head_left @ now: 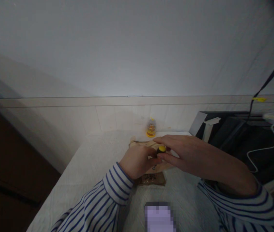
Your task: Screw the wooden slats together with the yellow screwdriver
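Observation:
In the head view, a small screwdriver (161, 149) with a black handle and a rounded yellow end is between my two hands; its shaft and tip are hidden. My left hand (140, 159) is closed, with thumb and fingers pinching against the dark part of the handle. From the other side, my right hand (177, 151) curves around the yellow end, thumb below and fingers above. Under both hands lies a tan and brown packet (153, 179) with dark printing, mostly covered by them.
A clear, yellow-based, dome-shaped case (151, 128) stands by the wall. A phone (160, 217) with a blurred-out screen lies at the near edge of the white-covered table (98, 161). Black panels (233, 141) and a white cable (260, 151) are on the right.

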### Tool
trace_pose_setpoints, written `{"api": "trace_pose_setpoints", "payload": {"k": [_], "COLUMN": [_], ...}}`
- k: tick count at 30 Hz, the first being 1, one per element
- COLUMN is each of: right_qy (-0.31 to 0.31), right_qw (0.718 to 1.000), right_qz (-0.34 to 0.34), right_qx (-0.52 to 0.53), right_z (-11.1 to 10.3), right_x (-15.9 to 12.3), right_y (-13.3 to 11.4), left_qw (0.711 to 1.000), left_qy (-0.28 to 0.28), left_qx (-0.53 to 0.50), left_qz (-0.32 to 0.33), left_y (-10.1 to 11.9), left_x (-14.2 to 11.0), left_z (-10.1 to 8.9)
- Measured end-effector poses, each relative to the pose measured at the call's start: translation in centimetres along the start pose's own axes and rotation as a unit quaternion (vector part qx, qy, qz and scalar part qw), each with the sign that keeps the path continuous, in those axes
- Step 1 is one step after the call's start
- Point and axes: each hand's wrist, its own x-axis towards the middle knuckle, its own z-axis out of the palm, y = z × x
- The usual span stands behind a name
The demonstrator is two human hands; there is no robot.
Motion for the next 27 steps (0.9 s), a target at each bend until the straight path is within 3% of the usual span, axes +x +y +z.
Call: {"api": "trace_pose_setpoints", "payload": {"k": [8,27], "right_qy": [0.014,0.007], "right_qw": [0.998,1.0], "right_qz": [-0.05,-0.014], "right_qx": [0.036,-0.026], "right_z": [0.08,0.74], "right_x": [-0.18,0.08], "right_y": [0.34,0.64], "left_qw": [1.0,0.998], "left_qy": [-0.001,-0.032], "left_qx": [0.004,-0.033], "left_qz": [0.001,0.045], "left_y": [-0.39,-0.77], "left_x": [-0.12,-0.18], "left_z": [0.29,0.39]}}
